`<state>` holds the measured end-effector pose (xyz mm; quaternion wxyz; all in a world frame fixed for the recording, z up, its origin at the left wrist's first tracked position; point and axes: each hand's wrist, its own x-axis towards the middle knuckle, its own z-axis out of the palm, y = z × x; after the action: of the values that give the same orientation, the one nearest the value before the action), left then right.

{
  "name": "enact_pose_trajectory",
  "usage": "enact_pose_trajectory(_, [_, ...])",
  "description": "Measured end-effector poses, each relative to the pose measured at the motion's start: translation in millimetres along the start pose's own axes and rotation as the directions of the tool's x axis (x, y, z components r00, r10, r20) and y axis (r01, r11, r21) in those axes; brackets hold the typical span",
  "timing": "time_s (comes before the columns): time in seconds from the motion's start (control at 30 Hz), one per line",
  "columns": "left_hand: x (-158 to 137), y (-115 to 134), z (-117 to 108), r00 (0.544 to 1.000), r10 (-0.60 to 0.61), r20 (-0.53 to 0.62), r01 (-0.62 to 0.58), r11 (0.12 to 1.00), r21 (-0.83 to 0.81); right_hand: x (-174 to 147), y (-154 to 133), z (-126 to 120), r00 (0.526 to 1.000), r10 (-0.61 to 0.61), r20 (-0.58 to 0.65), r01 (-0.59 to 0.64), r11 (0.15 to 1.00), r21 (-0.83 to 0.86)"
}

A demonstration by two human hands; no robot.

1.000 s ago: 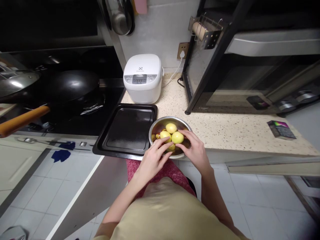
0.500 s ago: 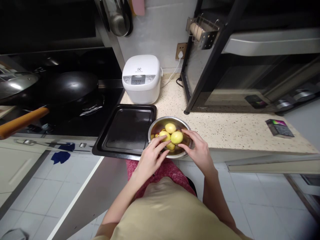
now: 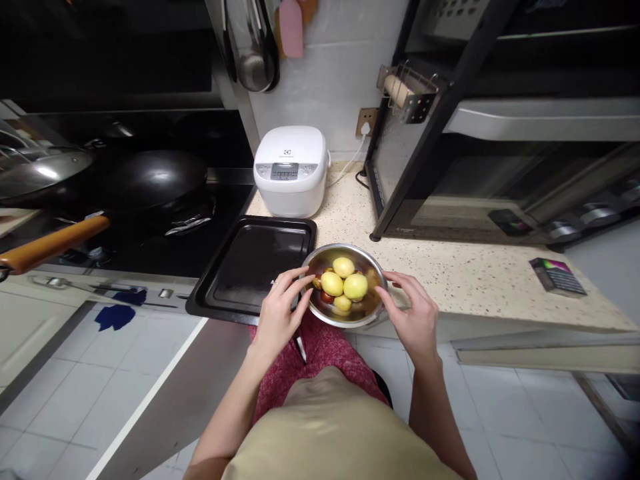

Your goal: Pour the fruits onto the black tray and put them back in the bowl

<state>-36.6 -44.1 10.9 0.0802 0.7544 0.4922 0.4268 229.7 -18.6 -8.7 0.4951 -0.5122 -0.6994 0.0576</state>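
A round stainless-steel bowl (image 3: 373, 275) stands at the counter's front edge, slightly overlapping the black baking tray's right side. Inside lie several smooth yellow, rounded pieces (image 3: 355, 287), fruit or vegetable, with smaller reddish-brown ones (image 3: 327, 297) among them. My left hand (image 3: 281, 312) grips the bowl's left rim between thumb and fingers. At the opposite side, my right hand (image 3: 414, 315) has its thumb and fingers on the right rim. Parts of the rim are hidden by the fingertips.
The black baking tray (image 3: 250, 267) rests left of the bowl. Behind it is a white rice cooker (image 3: 290, 170). A wok (image 3: 150, 177) with a wooden handle sits on the stove. At right are an oven (image 3: 465, 187) and a small dark box (image 3: 557, 277) on the counter.
Both hands have moved outward from the yellow pieces to opposite sides of the bowl's rim. The yellow piece between my fingers was let go into the bowl. The view has shifted slightly.
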Motion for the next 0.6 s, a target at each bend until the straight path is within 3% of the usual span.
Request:
enact_pose_trajectory(0.1, [1,-4,-8,0.999,-0.014,0.036,0.013,0.999,0.042,-1,3,-2,0.995,0.095,-0.03,-0.095,0.995,-0.015])
enact_pose_trajectory(0.17, [1,-10,-15,0.991,-0.021,0.129,0.01,0.996,0.085,-3,7,-2,0.985,0.174,-0.018,-0.174,0.985,-0.01])
enact_pose_trajectory(0.33, [-2,-31,-29,0.908,-0.039,0.417,-0.023,0.99,0.141,-14,19,5,0.929,0.354,0.112,-0.359,0.933,0.03])
enact_pose_trajectory(0.53, [-3,-34,-37,0.855,-0.11,0.507,0.051,0.99,0.128,-16,25,16,0.859,0.47,0.202,-0.492,0.867,0.075])
enact_pose_trajectory(0.6, [-4,-33,-40,0.83,-0.128,0.543,0.083,0.991,0.106,-13,26,18,0.815,0.516,0.265,-0.56,0.818,0.131])
